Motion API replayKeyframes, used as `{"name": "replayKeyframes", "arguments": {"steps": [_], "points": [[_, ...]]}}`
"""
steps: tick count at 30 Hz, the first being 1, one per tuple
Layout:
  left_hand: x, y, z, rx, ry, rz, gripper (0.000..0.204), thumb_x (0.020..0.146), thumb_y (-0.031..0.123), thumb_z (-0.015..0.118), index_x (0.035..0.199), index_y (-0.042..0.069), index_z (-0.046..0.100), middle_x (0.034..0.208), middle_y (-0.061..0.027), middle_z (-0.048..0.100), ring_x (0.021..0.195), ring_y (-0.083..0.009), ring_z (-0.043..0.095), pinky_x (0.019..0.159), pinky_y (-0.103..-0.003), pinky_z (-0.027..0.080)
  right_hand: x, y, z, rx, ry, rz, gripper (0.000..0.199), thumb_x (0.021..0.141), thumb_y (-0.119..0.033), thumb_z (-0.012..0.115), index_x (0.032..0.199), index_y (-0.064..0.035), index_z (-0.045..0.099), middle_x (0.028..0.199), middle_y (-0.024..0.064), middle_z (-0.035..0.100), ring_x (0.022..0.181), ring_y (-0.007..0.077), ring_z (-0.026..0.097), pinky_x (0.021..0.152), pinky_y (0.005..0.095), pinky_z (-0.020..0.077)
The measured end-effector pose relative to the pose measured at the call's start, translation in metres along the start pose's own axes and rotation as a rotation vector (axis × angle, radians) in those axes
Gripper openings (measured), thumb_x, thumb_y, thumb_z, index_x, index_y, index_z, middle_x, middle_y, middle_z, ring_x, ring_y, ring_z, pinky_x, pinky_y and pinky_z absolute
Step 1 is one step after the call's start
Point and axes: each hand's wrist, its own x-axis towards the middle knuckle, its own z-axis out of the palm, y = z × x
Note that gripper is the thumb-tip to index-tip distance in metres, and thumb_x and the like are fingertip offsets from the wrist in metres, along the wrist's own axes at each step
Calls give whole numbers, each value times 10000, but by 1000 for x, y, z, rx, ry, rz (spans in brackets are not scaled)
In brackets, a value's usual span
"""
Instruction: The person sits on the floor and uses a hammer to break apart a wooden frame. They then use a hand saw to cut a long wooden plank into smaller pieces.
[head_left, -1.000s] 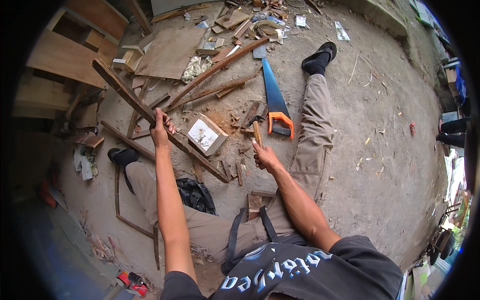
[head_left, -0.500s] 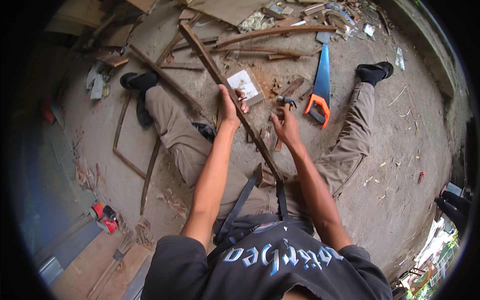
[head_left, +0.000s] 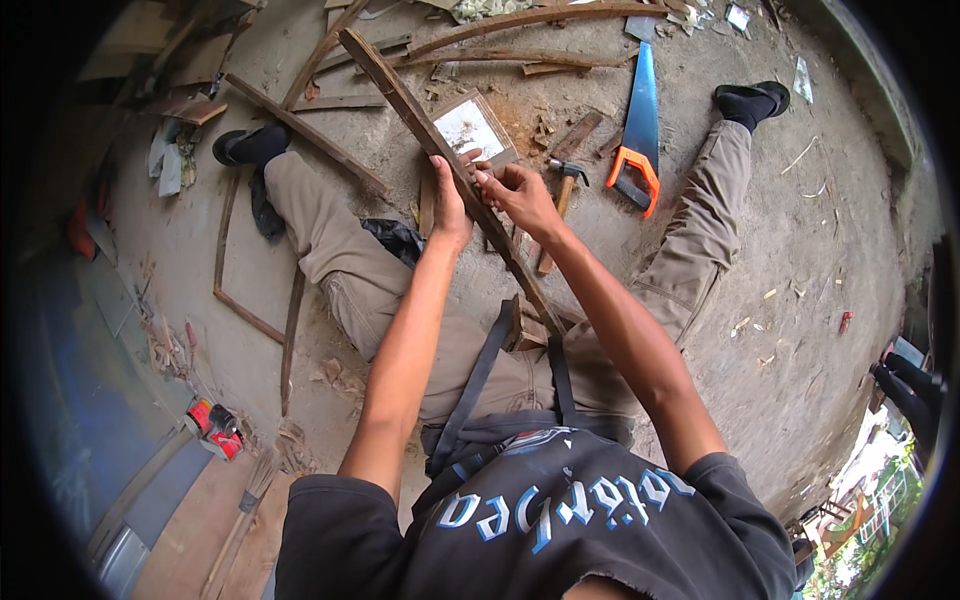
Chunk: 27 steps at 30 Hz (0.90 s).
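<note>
A long dark wooden strip [head_left: 398, 98] slants from the far left down toward my lap. Its near end lies by a wood block [head_left: 528, 322] between my thighs. My left hand [head_left: 452, 208] is wrapped round the strip about midway along. Against the strip's right side, my right hand [head_left: 522, 200] has its fingers pinched together beside the left fingertips. Whatever they pinch is too small to make out. A claw hammer [head_left: 565, 205] lies on the ground just right of that hand. Beyond the hands is a block with a white top [head_left: 470, 132].
A handsaw [head_left: 640, 130] with an orange and black handle lies right of the hammer. My outstretched legs [head_left: 700, 215] flank the work. Several wooden strips [head_left: 520, 57] and scraps lie beyond and to the left. A red tool [head_left: 215, 428] and a brush [head_left: 250, 490] are at lower left.
My right hand has moved left from beside the hammer to the strip, fingers now pinched. The hammer lies on the ground. The whole view has shifted slightly.
</note>
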Motion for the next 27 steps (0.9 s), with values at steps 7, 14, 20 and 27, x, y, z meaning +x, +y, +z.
{"name": "replayKeyframes", "arguments": {"steps": [7, 14, 20, 27], "points": [[23, 3, 4, 239, 192, 99, 690, 902, 744, 337, 793, 93, 538, 694, -10, 558, 553, -136, 545, 517, -266, 454, 23, -17, -11, -144, 21, -44, 288, 918, -224, 654, 811, 43, 675, 669, 71, 665, 616, 97, 583, 566, 267, 444], [39, 49, 52, 80, 87, 173, 698, 915, 736, 304, 744, 98, 530, 603, -6, 533, 459, -129, 499, 432, -269, 406, 20, -95, -25, -321, 28, -358, 231, 949, -176, 617, 884, 45, 645, 738, 65, 672, 671, 96, 614, 594, 252, 471], [46, 70, 82, 152, 50, 222, 712, 907, 743, 306, 759, 85, 535, 572, -16, 532, 444, -131, 501, 422, -276, 411, 18, -126, -34, -344, 156, -518, 221, 933, -172, 627, 838, 25, 662, 673, 88, 677, 630, 129, 664, 590, 270, 500], [39, 72, 104, 274, -66, 211, 724, 910, 742, 290, 740, 83, 535, 601, -21, 525, 472, -130, 516, 448, -276, 442, 9, -113, -45, -51, 208, -379, 202, 961, -173, 608, 908, 21, 629, 756, 31, 639, 671, 88, 581, 614, 242, 459]]}}
